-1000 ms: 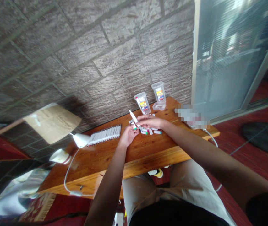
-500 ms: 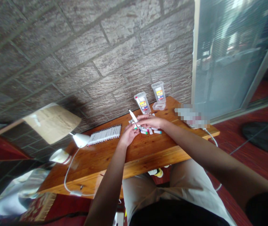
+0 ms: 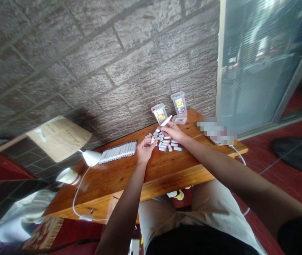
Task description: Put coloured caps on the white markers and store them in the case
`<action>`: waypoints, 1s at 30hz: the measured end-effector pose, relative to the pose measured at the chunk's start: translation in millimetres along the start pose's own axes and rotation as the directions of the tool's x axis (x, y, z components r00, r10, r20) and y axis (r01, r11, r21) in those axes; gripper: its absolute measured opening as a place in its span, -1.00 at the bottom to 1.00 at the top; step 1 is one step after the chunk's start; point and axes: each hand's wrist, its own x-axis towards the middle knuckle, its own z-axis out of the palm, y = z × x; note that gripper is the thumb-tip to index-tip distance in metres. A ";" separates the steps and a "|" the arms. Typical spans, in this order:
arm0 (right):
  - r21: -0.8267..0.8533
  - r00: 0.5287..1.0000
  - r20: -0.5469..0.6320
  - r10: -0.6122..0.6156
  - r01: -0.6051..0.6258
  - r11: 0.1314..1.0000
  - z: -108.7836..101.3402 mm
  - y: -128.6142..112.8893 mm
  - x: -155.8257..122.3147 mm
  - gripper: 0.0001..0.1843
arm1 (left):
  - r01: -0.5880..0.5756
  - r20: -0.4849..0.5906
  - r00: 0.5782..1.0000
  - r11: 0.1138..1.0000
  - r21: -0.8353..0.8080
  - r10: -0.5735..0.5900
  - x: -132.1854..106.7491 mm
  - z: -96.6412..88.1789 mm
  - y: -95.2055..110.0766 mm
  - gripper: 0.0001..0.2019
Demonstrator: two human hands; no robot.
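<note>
My right hand (image 3: 172,131) grips a white marker (image 3: 166,121), tilted with one end up to the right. Its fingers are closed round the barrel, above a loose heap of caps. Lower and to the left, my left hand (image 3: 144,150) pinches a small white marker cap (image 3: 153,140) between thumb and fingers. The two hands are apart. Between and beneath them lie several white marker caps (image 3: 177,149) with coloured ends. Left of my left hand, a row of white markers (image 3: 117,152) lies side by side on the wooden table (image 3: 108,184).
Two clear plastic boxes (image 3: 178,99) with yellow labels stand at the back by the stone wall. A clear lid (image 3: 179,119) lies before them. On the left are a desk lamp (image 3: 91,158), its white cable and a paper cup (image 3: 68,176). A pixelated object (image 3: 216,131) sits at the right.
My hands have moved apart. My right hand has shifted up and right with the marker, which now leans the other way. The cap in my left hand shows, and more of the heap is visible.
</note>
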 end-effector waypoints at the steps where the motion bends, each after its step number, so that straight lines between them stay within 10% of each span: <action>1: -0.051 1.000 -0.012 -0.025 0.024 0.998 1.0 0.4 -1.0 -0.59 | 0.003 -0.004 1.000 1.000 0.006 -0.003 -0.1 -0.5 -0.3 -0.78; 18: -0.353 0.958 0.158 -0.239 0.281 0.892 8.0 -0.3 -10.1 -0.58 | -0.028 0.037 0.999 0.998 0.056 0.026 3.1 -5.0 -7.8 -0.78; 30: -0.421 0.956 -0.040 -0.292 0.249 0.872 -2.6 6.2 -1.7 -0.49 | -0.073 0.006 0.997 0.986 0.147 0.073 6.4 -4.3 -14.4 -0.69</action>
